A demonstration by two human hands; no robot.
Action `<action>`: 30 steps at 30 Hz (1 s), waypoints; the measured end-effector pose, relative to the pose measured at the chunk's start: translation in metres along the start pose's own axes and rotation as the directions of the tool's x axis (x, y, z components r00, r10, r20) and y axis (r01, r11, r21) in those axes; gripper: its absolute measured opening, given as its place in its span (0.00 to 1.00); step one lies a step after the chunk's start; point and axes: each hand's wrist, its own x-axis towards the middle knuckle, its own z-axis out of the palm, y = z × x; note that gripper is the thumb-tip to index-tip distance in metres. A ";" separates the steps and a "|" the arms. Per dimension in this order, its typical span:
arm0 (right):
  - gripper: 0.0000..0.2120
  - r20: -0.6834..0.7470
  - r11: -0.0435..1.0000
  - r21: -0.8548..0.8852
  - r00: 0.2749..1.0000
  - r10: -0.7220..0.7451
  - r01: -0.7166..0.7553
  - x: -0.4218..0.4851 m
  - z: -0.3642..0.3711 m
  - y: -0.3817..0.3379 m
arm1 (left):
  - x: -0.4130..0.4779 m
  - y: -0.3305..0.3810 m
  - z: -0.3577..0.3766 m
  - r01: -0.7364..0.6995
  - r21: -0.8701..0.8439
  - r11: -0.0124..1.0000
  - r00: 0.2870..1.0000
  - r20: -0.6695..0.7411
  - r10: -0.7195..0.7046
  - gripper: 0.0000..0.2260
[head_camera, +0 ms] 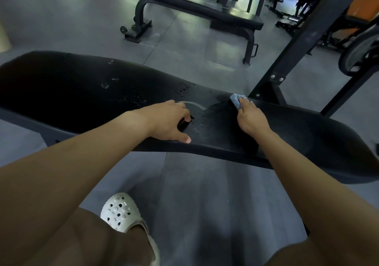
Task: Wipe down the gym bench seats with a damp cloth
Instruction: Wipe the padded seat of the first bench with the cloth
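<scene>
While the right hand (251, 120) presses a blue cloth (236, 100) onto the black padded bench seat (61, 89), its fingers lie close together and curl over the top of the cloth, which sits bunched at the far edge of the pad, just in front of a dark slanted frame post (297, 39). A pale curved mark (192, 104) shows on the pad beside the left hand (166, 120); whether it is a printed logo or a wet streak cannot be told, and it carries no readable letters. The seat runs across the view from left to right, matte black with a rounded rim, and its middle stretch is wet: beads of water (185, 88) cluster near the far edge, finer droplets speckle the surface between the two hands, and damp streaks fan out from under the cloth toward the near side. The left hand rests on the near part of the pad, fingers curled around a small black object (185, 122) whose kind cannot be made out, thumb stretched out flat along the near edge. Beyond the seat, a second flat black bench (194, 9) stands on the grey floor (71, 19), well apart. Below the seat, a white perforated clog (121, 210) is planted on the floor.
</scene>
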 end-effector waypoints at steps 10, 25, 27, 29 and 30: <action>0.26 0.134 0.969 0.030 0.960 -0.245 0.243 0.015 0.012 -0.035 | -0.002 -0.012 0.006 -0.047 -0.024 0.999 0.998 -0.040 0.046 0.34; 0.22 0.067 0.981 -0.007 0.979 -0.191 0.191 0.008 0.014 -0.040 | -0.016 -0.006 0.012 -0.083 0.151 0.985 0.993 -0.071 0.095 0.29; 0.22 0.075 0.974 -0.024 0.972 -0.222 0.224 0.003 0.019 -0.048 | -0.020 -0.008 0.013 -0.090 0.165 0.982 0.990 -0.093 0.106 0.28; 0.23 0.119 0.947 -0.029 0.941 -0.316 0.321 -0.008 0.024 -0.057 | -0.025 -0.012 0.014 -0.091 0.178 0.980 0.987 -0.113 0.112 0.27; 0.23 0.131 0.927 -0.020 0.921 -0.368 0.374 -0.015 0.025 -0.063 | -0.027 -0.013 0.013 -0.086 0.190 0.978 0.986 -0.124 0.111 0.27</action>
